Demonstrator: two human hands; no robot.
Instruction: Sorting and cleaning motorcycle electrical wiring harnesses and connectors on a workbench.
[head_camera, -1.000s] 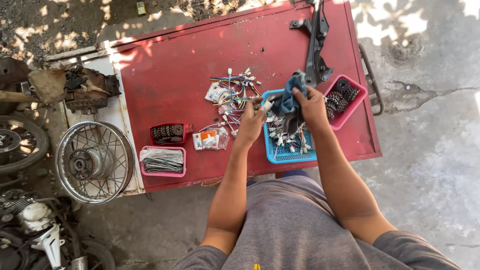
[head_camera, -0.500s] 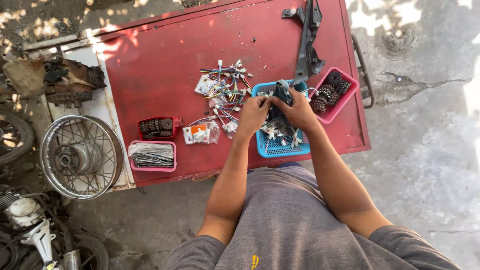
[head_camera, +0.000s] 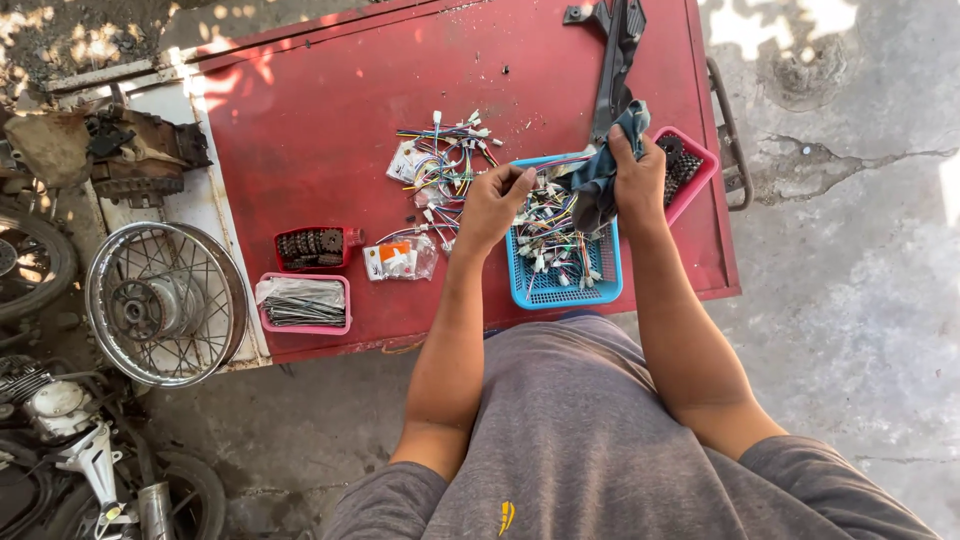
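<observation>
I stand at a red metal table (head_camera: 330, 110). A blue plastic basket (head_camera: 560, 285) full of coloured wires with white connectors sits in front of me. My right hand (head_camera: 640, 180) holds a dark blue-grey cloth (head_camera: 598, 185) bunched over the basket's far edge. My left hand (head_camera: 495, 205) is closed on a wire at the basket's left rim. A loose heap of coloured wires (head_camera: 445, 165) lies on the table just left of that hand.
A pink basket (head_camera: 690, 175) of dark parts sits right of the blue one, below a black bracket (head_camera: 615, 60). Further left are a red tray of chain parts (head_camera: 312, 247), a pink tray of spokes (head_camera: 303, 303), a small packet (head_camera: 400, 260), and a spoked wheel (head_camera: 165, 300).
My right hand has lifted the cloth from inside the blue basket up toward its far right edge. The left hand has pulled back to the basket's left rim.
</observation>
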